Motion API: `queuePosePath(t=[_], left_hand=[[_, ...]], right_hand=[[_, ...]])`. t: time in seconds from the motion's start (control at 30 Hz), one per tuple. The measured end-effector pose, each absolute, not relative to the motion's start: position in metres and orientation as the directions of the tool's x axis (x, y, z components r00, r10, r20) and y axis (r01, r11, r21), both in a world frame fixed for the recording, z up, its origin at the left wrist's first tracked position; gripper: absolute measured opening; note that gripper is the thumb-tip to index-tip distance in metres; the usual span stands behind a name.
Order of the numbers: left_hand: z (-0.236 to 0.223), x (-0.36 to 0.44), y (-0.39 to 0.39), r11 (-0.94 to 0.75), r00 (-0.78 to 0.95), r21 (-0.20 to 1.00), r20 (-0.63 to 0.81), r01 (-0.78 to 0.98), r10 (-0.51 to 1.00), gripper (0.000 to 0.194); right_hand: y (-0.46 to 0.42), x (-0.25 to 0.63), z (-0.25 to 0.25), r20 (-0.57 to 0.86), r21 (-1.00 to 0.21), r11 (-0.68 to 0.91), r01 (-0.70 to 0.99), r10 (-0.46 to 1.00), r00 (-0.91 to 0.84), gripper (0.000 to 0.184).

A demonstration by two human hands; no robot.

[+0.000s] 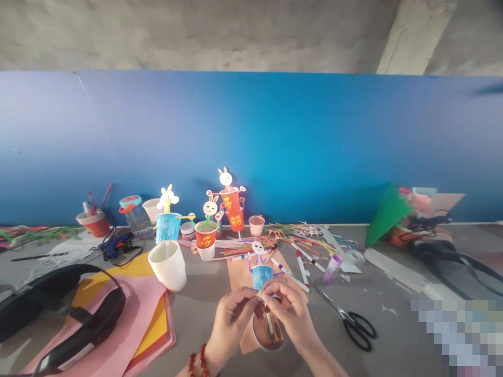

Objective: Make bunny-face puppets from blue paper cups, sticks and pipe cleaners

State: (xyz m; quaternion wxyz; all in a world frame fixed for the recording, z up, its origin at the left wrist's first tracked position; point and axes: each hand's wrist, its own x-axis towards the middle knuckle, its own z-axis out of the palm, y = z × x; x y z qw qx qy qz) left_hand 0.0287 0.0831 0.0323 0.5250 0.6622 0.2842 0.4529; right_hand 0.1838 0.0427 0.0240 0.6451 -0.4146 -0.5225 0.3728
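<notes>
Both hands meet at the front middle, just below a small blue-painted cup. My left hand pinches with thumb and forefinger at a tiny pale bit. My right hand pinches at the same spot, its fingertips touching those of the left. What lies between them is mostly hidden. A rabbit face on purple pipe-cleaner arms rises from the blue cup. Beneath the fingers, a white stick runs down into a round, clear-looking cup standing on a brown sheet.
Scissors and several markers lie to the right, near a purple glue stick. Behind stand red cup figures. At left are a white cup, coloured paper and black headphones. A blue panel closes the back.
</notes>
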Motion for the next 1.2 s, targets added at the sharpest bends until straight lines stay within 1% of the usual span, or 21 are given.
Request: queuePosePath(t=[0.2, 0.4, 0.5, 0.63, 0.7, 0.77, 0.83, 0.9, 0.97, 1.0, 1.03, 1.07, 1.13, 1.17, 1.2], left_hand=[[0.032, 0.029, 0.083, -0.244, 0.410, 0.965, 0.260, -0.092, 0.874, 0.018], [0.035, 0.030, 0.082, -0.141, 0.431, 0.973, 0.208, -0.183, 0.878, 0.022], [0.036, 0.031, 0.081, -0.083, 0.442, 0.972, 0.174, -0.218, 0.880, 0.022], [0.034, 0.033, 0.081, -0.036, 0.417, 0.970, 0.137, -0.240, 0.898, 0.026], [0.035, 0.034, 0.081, -0.036, 0.400, 0.970, 0.132, -0.239, 0.907, 0.028], [0.036, 0.034, 0.081, -0.045, 0.387, 0.971, 0.135, -0.233, 0.912, 0.029], [0.036, 0.034, 0.081, -0.053, 0.374, 0.973, 0.137, -0.227, 0.917, 0.030], [0.034, 0.033, 0.082, -0.055, 0.370, 0.976, 0.132, -0.212, 0.920, 0.029], [0.032, 0.032, 0.083, -0.056, 0.371, 0.980, 0.125, -0.192, 0.920, 0.029], [0.030, 0.032, 0.084, -0.057, 0.377, 0.982, 0.123, -0.180, 0.918, 0.028], [0.029, 0.031, 0.084, -0.061, 0.384, 0.984, 0.122, -0.169, 0.915, 0.027], [0.028, 0.031, 0.085, -0.069, 0.392, 0.985, 0.126, -0.157, 0.911, 0.026], [0.026, 0.031, 0.085, -0.105, 0.417, 0.987, 0.146, -0.121, 0.897, 0.024], [0.026, 0.031, 0.085, -0.129, 0.429, 0.987, 0.158, -0.097, 0.889, 0.024], [0.024, 0.031, 0.085, -0.154, 0.440, 0.985, 0.170, -0.073, 0.882, 0.023]], right_hand=[[0.044, 0.181, 0.017, 0.459, -0.888, 0.442, 0.127, 0.866, 0.195, 0.014], [0.043, 0.178, 0.006, 0.536, -0.832, 0.473, 0.288, 0.820, 0.202, 0.012], [0.041, 0.178, 0.005, 0.569, -0.804, 0.488, 0.339, 0.798, 0.200, 0.011], [0.036, 0.178, 0.012, 0.590, -0.786, 0.510, 0.350, 0.788, 0.176, 0.012], [0.033, 0.177, 0.015, 0.600, -0.774, 0.527, 0.350, 0.788, 0.140, 0.016], [0.031, 0.175, 0.016, 0.582, -0.790, 0.515, 0.332, 0.801, 0.141, 0.020], [0.031, 0.173, 0.016, 0.529, -0.838, 0.473, 0.271, 0.825, 0.197, 0.020], [0.033, 0.172, 0.016, 0.444, -0.896, 0.418, 0.152, 0.857, 0.261, 0.021], [0.035, 0.174, 0.015, 0.375, -0.925, 0.378, 0.043, 0.884, 0.278, 0.033], [0.037, 0.176, 0.014, 0.361, -0.929, 0.369, 0.022, 0.894, 0.264, 0.038], [0.039, 0.178, 0.014, 0.360, -0.931, 0.364, 0.030, 0.901, 0.241, 0.038], [0.040, 0.179, 0.013, 0.365, -0.931, 0.361, 0.060, 0.907, 0.210, 0.034], [0.042, 0.181, 0.011, 0.364, -0.929, 0.346, 0.131, 0.918, 0.157, 0.019], [0.042, 0.181, 0.010, 0.362, -0.927, 0.338, 0.162, 0.920, 0.150, 0.017], [0.042, 0.181, 0.008, 0.366, -0.922, 0.335, 0.193, 0.918, 0.156, 0.019]])
